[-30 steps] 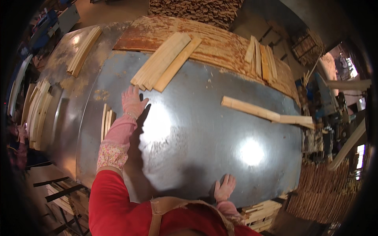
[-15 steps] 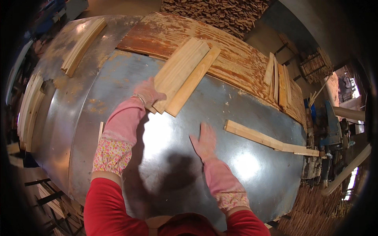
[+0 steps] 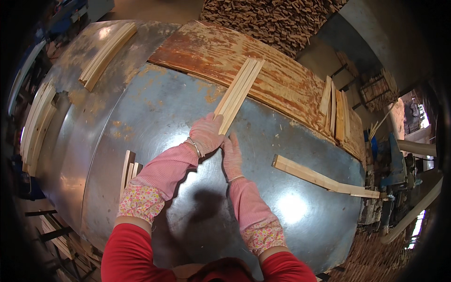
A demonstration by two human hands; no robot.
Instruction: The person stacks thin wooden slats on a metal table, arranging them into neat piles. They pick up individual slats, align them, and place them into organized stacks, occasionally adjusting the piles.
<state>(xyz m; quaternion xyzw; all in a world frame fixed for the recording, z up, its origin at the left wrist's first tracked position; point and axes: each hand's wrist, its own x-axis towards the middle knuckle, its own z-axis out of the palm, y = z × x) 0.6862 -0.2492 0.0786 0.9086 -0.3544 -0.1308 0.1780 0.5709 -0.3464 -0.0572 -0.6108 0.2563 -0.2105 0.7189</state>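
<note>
Far left, slats (image 3: 35, 123) are lying stacked along the table (image 3: 155, 105) edge, with another stack (image 3: 107, 55) beyond. Near the left sleeve, a few short strips (image 3: 128, 168) are resting on the metal. At centre, the left hand (image 3: 205, 135), gloved in pink, is curling closed around the near end of a slat bundle (image 3: 238, 93) that is angling away onto the rusty board (image 3: 291, 82). The right hand (image 3: 231, 154) is lying mostly flat and open just beside it, fingers pressing the bundle's end. To the right, a long batten (image 3: 322, 177) is lying apart; upright slats (image 3: 336, 110) are lying farther off.
</note>
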